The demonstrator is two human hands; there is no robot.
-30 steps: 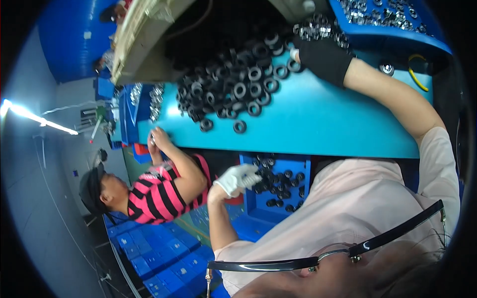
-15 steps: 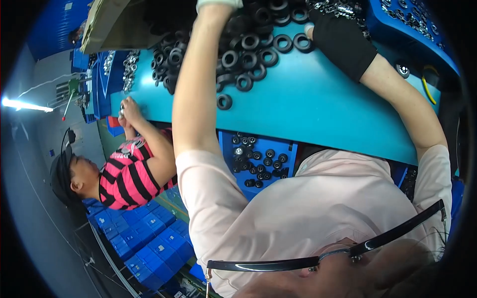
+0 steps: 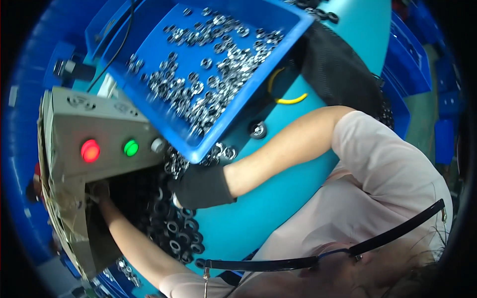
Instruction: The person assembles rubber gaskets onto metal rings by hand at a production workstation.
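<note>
My left hand [image 3: 101,191], in a pale glove, reaches into the dark opening of a beige machine housing [image 3: 107,126]. Its fingers blur into the shadow there, and whatever they touch is hidden. A black cover wraps my right hand [image 3: 203,188], leaving only a fingertip showing at its lower edge. That hand is at the border between a heap of black rings [image 3: 174,231] and some shiny metal parts [image 3: 176,164]. Most of its fingers are out of sight, so I cannot tell if it holds anything.
Above my right hand, a tilted blue bin [image 3: 198,141] holds many small shiny metal parts. The housing carries a lit red button [image 3: 90,151] and a green button [image 3: 130,148]. A small black wheel [image 3: 258,129] and a yellow curved handle [image 3: 292,101] lie on the turquoise table [image 3: 248,208].
The view has swung round, bringing the machine's front and the blue bin into sight; the co-worker has left the picture. My left hand now shows inside the housing. My right hand remains beside the metal parts.
</note>
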